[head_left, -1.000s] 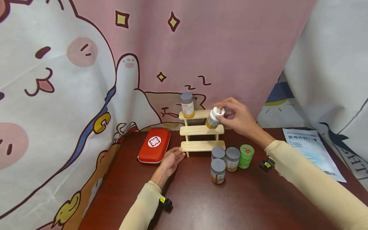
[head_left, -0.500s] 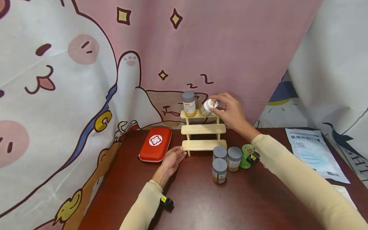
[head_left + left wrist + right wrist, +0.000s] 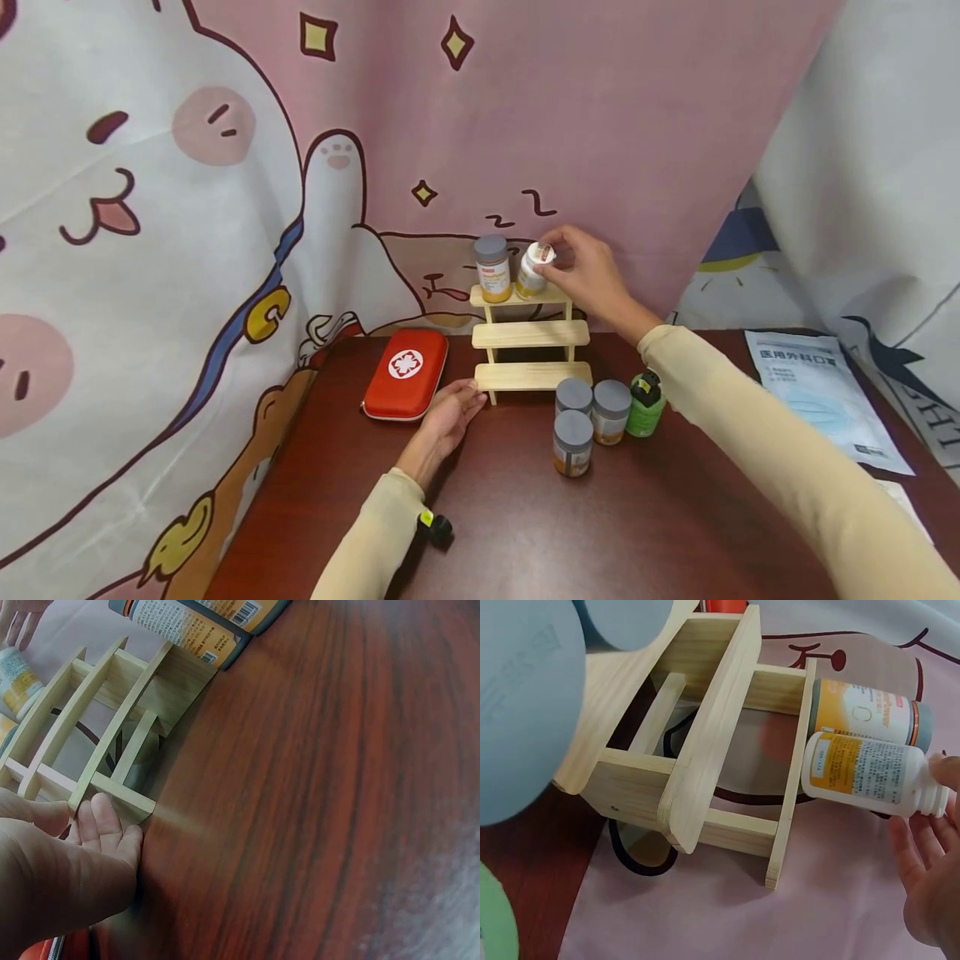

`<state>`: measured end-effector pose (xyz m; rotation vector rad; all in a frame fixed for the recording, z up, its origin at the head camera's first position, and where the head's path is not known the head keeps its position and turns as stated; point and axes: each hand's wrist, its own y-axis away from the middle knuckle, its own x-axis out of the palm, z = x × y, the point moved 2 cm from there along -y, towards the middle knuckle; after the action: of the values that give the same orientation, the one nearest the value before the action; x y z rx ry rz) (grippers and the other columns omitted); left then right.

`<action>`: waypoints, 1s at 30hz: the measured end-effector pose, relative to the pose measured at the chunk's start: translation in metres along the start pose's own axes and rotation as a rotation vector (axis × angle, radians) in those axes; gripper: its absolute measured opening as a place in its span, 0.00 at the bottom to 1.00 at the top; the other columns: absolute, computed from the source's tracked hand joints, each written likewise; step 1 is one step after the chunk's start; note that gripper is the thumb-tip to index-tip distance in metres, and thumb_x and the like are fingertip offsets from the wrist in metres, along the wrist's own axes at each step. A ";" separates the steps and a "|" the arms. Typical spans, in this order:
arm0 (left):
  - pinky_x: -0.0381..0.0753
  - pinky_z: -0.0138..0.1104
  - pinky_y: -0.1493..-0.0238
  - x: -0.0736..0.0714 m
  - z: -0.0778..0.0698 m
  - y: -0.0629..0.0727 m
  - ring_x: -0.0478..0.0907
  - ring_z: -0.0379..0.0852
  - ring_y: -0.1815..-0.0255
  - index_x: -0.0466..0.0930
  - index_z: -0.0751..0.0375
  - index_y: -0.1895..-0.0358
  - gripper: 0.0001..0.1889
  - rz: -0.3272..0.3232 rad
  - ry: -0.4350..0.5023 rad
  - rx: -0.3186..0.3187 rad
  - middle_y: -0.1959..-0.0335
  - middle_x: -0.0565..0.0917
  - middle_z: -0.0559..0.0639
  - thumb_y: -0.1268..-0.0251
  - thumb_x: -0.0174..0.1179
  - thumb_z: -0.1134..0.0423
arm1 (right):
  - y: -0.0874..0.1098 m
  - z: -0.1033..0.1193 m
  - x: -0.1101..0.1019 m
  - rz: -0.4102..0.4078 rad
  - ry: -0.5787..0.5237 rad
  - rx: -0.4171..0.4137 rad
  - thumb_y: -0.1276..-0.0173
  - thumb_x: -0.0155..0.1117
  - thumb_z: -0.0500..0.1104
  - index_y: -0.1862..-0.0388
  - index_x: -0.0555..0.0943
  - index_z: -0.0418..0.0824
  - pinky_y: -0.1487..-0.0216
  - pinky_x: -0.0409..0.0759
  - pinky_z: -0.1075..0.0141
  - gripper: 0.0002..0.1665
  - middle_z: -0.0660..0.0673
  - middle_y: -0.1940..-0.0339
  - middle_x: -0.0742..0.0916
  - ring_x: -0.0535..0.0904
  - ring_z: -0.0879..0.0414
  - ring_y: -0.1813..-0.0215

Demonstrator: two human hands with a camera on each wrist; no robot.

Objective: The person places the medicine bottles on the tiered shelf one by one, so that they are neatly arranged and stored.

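Observation:
My right hand [image 3: 592,271] pinches a white pill bottle [image 3: 529,282] by its cap, at the top step of a three-tier wooden stand [image 3: 531,335]. In the right wrist view the bottle [image 3: 859,772] has its base right at the step, tilted slightly and close alongside a grey-lidded jar [image 3: 866,712]. That jar stands upright at the step's left end. My left hand [image 3: 450,417] holds the left end of the bottom step; in the left wrist view its thumb and fingers [image 3: 109,825] lie on either side of the plank.
Several grey-lidded jars [image 3: 573,443] stand on the dark wood table [image 3: 495,517] before the stand's right end. Beside them is a green container [image 3: 643,417], partly behind the right wrist camera. A red zip case [image 3: 405,375] lies left, a mask packet [image 3: 825,400] right.
My right hand has carried the white pill bottle up and left from over the middle step to the top step, beside the jar, and turned it more upright. My left hand stays put.

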<state>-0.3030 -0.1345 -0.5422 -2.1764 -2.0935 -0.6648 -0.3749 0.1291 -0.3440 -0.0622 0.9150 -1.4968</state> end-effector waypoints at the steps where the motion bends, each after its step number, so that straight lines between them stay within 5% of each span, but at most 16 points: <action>1: 0.85 0.36 0.37 0.000 -0.001 0.000 0.83 0.40 0.62 0.77 0.60 0.54 0.04 0.002 0.000 0.003 0.65 0.83 0.44 0.19 0.53 0.70 | -0.002 0.000 0.001 0.003 0.001 0.005 0.35 0.79 0.36 0.44 0.82 0.37 0.47 0.91 0.54 0.22 0.39 0.45 0.89 0.90 0.45 0.49; 13: 0.86 0.36 0.36 -0.001 -0.001 0.001 0.83 0.39 0.62 0.77 0.61 0.54 0.04 0.017 0.008 0.003 0.65 0.83 0.44 0.19 0.53 0.70 | -0.014 -0.003 0.010 0.020 -0.050 0.037 0.32 0.77 0.38 0.44 0.85 0.39 0.46 0.91 0.55 0.18 0.40 0.44 0.90 0.90 0.45 0.49; 30: 0.84 0.40 0.32 0.001 -0.002 0.001 0.83 0.40 0.61 0.77 0.62 0.52 0.03 0.009 -0.005 0.012 0.64 0.83 0.44 0.19 0.54 0.69 | -0.020 -0.003 0.013 0.005 0.074 -0.014 0.32 0.77 0.37 0.49 0.86 0.40 0.43 0.91 0.55 0.14 0.41 0.44 0.84 0.89 0.44 0.46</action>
<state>-0.3022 -0.1342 -0.5398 -2.1818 -2.0837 -0.6458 -0.3952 0.1170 -0.3414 -0.0145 0.9839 -1.4963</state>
